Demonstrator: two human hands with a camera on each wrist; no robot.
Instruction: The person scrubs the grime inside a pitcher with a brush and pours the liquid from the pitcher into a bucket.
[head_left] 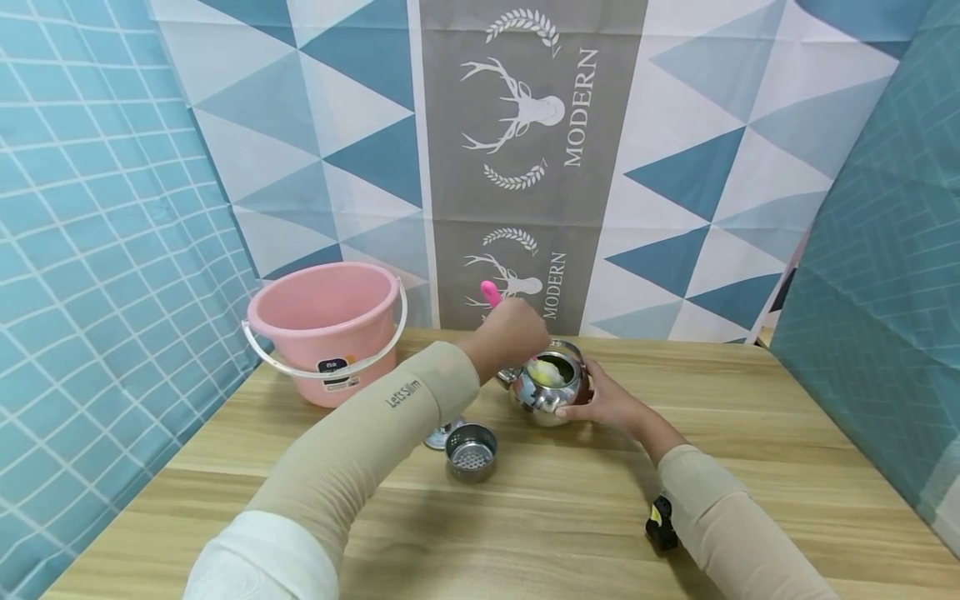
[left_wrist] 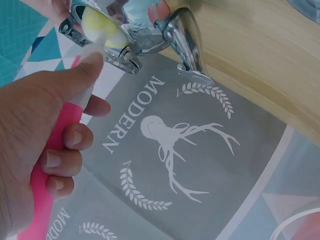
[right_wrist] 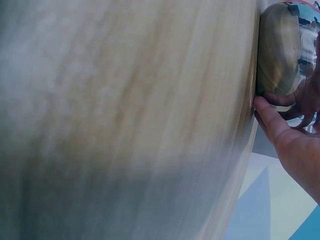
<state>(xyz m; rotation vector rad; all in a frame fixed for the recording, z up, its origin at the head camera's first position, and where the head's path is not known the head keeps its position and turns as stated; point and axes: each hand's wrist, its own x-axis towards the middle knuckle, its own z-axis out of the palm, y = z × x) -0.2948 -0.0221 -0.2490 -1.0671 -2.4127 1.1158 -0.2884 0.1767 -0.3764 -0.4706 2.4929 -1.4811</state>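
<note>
My left hand [head_left: 517, 333] grips the pink handle [left_wrist: 44, 195] of a sponge brush above the teapot, fingers wrapped round it. The brush's yellow and white sponge head [head_left: 546, 372] sits in the mouth of a shiny steel teapot [head_left: 542, 410]. In the left wrist view the spout [left_wrist: 185, 40] and a raised handle bracket show beside the mouth. My right hand [head_left: 611, 404] holds the teapot's right side, thumb in front and fingers round the back. The right wrist view shows those fingers low against the polished body [right_wrist: 280, 50].
A steel strainer basket [head_left: 471, 452] stands on the wooden table, with a shiny round piece [head_left: 442, 435] partly hidden beside it. At the back left is a pink bucket [head_left: 330, 317] with a white handle. A small black and yellow object [head_left: 662, 525] lies by my right forearm.
</note>
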